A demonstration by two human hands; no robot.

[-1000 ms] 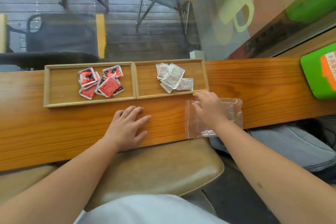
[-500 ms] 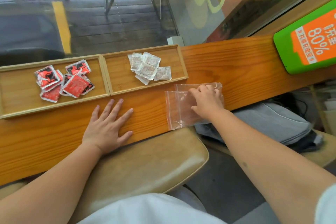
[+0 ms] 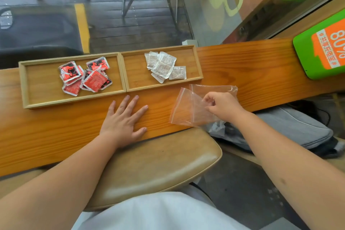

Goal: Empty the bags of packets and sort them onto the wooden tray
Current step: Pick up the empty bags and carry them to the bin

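Note:
A wooden tray (image 3: 124, 73) with two compartments lies on the counter. Several red packets (image 3: 85, 77) are heaped in its left compartment, several white packets (image 3: 164, 66) in its right one. Two clear plastic bags (image 3: 188, 107) lie overlapping on the counter, right of the tray and near the front edge; they look empty. My right hand (image 3: 222, 105) pinches the nearer bag. My left hand (image 3: 124, 119) rests flat on the counter just below the tray, fingers spread, holding nothing.
A green and orange sign (image 3: 323, 46) sits at the counter's far right. A tan padded stool (image 3: 155, 166) is tucked under the front edge. A grey bag (image 3: 291, 127) lies lower right. A glass window runs behind the tray.
My right hand went from pressing flat on the bags to pinching the nearer one, its left edge now lifted. My left hand's fingers spread flatter. The view has swung right.

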